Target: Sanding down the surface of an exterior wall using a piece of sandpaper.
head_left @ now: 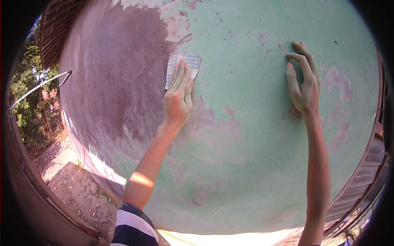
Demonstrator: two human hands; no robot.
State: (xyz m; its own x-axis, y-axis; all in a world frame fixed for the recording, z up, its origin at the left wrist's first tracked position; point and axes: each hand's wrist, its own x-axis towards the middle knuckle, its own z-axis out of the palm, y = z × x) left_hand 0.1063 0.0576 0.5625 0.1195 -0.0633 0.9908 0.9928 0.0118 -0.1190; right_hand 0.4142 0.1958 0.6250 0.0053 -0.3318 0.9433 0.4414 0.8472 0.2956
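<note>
Pressing a pale rectangular sandpaper sheet flat against the green wall, my left hand keeps fingers together; right hand braces, fingers bent and spread.

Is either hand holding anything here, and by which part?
The left hand presses a sheet of sandpaper flat against the wall, fingers over its lower middle. The right hand holds nothing, fingertips on the wall.
</note>
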